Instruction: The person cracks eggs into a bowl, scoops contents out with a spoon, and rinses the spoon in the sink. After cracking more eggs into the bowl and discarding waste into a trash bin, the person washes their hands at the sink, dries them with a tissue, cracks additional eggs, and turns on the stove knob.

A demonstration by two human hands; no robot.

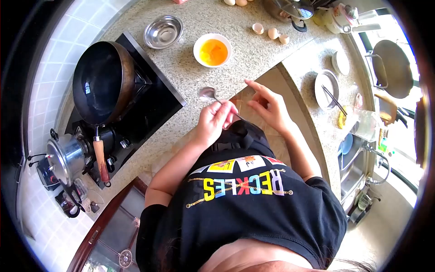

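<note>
My left hand (215,121) is closed round the handle of a metal spoon (207,93). The spoon's bowl points away from me, over the near edge of the counter. My right hand (269,108) is raised to the right of it, fingers apart and holding nothing. Beyond the spoon stands a white bowl (196,51) with raw egg yolks (213,52) in it. A shiny steel bowl (163,32) sits to its left, with no contents that I can make out.
On the left, a black wok (100,84) with a wooden handle rests on the stove beside a steel pot (65,156). Eggshells (273,33) and a lidded pot (290,10) are at the back. Right: a dish (326,89) with chopsticks (334,99), and a sink (352,170).
</note>
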